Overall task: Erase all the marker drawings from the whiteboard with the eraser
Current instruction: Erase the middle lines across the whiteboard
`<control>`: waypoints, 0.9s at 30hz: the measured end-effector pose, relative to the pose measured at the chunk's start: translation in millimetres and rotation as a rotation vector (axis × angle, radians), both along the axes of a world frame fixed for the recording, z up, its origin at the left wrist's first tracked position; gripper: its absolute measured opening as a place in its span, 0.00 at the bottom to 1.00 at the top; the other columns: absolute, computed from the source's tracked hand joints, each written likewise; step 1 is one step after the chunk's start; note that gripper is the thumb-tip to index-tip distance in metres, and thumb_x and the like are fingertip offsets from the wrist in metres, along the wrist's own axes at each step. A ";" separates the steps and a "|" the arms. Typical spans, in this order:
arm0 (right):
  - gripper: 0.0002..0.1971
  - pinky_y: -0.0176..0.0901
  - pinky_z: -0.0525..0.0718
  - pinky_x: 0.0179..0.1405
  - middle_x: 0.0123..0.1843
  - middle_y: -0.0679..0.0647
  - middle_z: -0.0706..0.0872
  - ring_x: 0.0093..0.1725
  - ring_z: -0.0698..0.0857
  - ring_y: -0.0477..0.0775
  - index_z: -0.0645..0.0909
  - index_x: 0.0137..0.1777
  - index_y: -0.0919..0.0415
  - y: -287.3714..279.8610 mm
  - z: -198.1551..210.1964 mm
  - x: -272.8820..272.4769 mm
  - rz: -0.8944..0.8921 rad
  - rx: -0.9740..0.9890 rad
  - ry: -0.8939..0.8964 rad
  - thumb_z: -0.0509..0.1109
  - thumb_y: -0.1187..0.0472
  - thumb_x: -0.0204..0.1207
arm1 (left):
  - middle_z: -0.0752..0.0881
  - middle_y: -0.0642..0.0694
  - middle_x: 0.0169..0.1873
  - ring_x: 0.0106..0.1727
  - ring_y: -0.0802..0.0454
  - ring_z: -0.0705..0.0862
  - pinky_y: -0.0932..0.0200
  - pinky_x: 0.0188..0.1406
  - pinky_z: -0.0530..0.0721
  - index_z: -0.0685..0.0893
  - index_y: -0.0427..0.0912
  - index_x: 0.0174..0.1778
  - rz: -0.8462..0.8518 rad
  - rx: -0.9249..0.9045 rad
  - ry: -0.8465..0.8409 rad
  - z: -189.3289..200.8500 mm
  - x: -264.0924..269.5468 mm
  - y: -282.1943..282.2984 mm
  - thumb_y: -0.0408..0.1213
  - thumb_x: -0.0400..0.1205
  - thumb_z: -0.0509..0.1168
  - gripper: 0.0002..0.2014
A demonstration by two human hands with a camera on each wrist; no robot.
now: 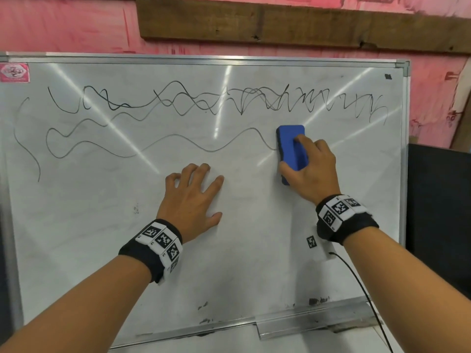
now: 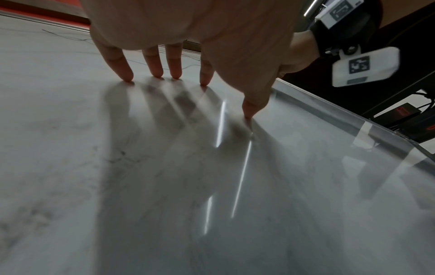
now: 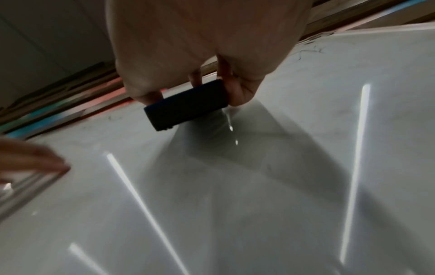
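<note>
A whiteboard (image 1: 229, 263) fills the head view, with black wavy marker lines (image 1: 178, 98) across its upper part and a thin wave (image 1: 178, 141) below them. My right hand (image 1: 309, 169) grips a blue eraser (image 1: 290, 149) and holds it flat on the board at the right end of the thin wave. In the right wrist view the eraser (image 3: 186, 106) looks dark, pinched between fingers and thumb. My left hand (image 1: 193, 197) presses spread fingertips (image 2: 127, 74) on the bare board, left of the eraser.
The board's metal frame (image 1: 405, 149) runs down the right side, and a marker tray (image 1: 313, 319) juts out at the bottom. A wooden plank (image 1: 280, 19) hangs on the pink wall above. A black cable (image 1: 362, 289) trails from my right wrist.
</note>
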State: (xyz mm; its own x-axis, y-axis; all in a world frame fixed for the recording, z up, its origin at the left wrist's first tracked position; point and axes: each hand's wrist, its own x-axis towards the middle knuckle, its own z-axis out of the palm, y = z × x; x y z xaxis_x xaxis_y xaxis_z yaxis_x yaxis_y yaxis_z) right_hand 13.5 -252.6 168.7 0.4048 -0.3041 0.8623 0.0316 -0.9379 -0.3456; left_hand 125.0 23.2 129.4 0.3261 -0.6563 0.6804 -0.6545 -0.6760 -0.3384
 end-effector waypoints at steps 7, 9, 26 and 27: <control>0.32 0.29 0.73 0.43 0.49 0.53 0.75 0.43 0.76 0.51 0.79 0.70 0.55 18.6 -40.3 -3.3 0.063 -0.072 0.033 0.81 0.50 0.66 | 0.73 0.38 0.74 0.73 0.34 0.70 0.32 0.62 0.73 0.76 0.48 0.74 0.001 0.000 0.003 -1.3 3.7 9.9 0.63 0.69 0.72 0.39; 0.33 0.22 0.68 0.43 0.50 0.53 0.75 0.44 0.75 0.49 0.78 0.72 0.55 20.3 -27.6 3.8 0.043 -0.028 -0.010 0.81 0.49 0.67 | 0.72 0.38 0.74 0.73 0.34 0.70 0.32 0.62 0.73 0.76 0.49 0.75 0.013 -0.001 0.005 0.4 5.3 14.3 0.64 0.69 0.71 0.39; 0.34 0.36 0.72 0.45 0.51 0.54 0.74 0.44 0.75 0.51 0.76 0.74 0.55 71.7 14.8 31.4 0.050 -0.028 0.005 0.77 0.44 0.69 | 0.71 0.39 0.75 0.73 0.34 0.70 0.33 0.62 0.74 0.75 0.51 0.77 0.099 -0.048 0.037 0.2 20.6 57.6 0.68 0.69 0.70 0.42; 0.34 0.38 0.74 0.44 0.51 0.54 0.74 0.43 0.75 0.52 0.77 0.74 0.55 77.9 8.3 31.7 0.068 -0.055 0.024 0.77 0.44 0.69 | 0.72 0.39 0.75 0.73 0.34 0.70 0.33 0.61 0.74 0.75 0.51 0.76 0.099 -0.052 0.037 -0.2 21.4 59.4 0.67 0.69 0.70 0.42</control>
